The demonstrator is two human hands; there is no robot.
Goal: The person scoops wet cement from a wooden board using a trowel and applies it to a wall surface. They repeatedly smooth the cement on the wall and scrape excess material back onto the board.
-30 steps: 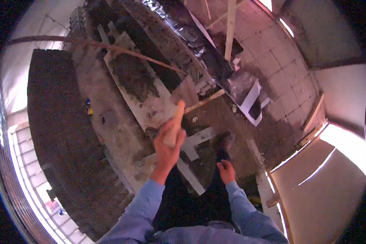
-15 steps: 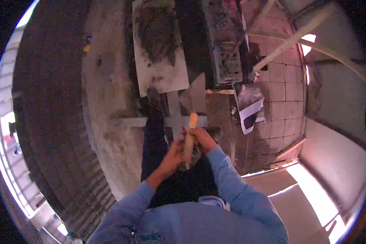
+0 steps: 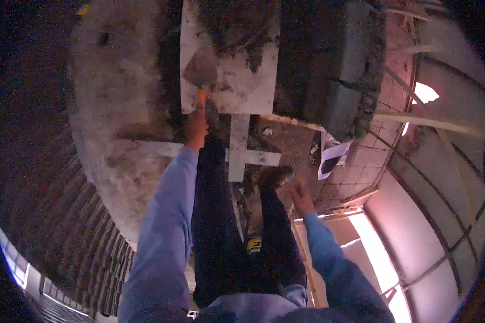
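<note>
My left hand (image 3: 196,132) is wrapped round the orange-topped handle of a trowel (image 3: 201,69). Its dark triangular blade lies over the lower left part of a pale board (image 3: 229,101), which carries a heap of dark, wet-looking mortar (image 3: 242,24). Lower on the right, beside my right knee, my right hand (image 3: 302,196) has its fingers bent near a small pale, flat piece (image 3: 286,192). Dim light and blur hide what that piece is and how it is gripped.
Pale strips (image 3: 238,148) form a cross below the board. A long grey block-like ledge (image 3: 355,70) runs at the right, with a black-and-white sheet (image 3: 331,159) by its near end. Timber poles (image 3: 428,123) slant beyond. Corrugated sheeting (image 3: 99,215) lies left.
My hands were together round the trowel in front of me. Now the left has carried it forward to the board, and the right has moved away to the right. The view has shifted.
</note>
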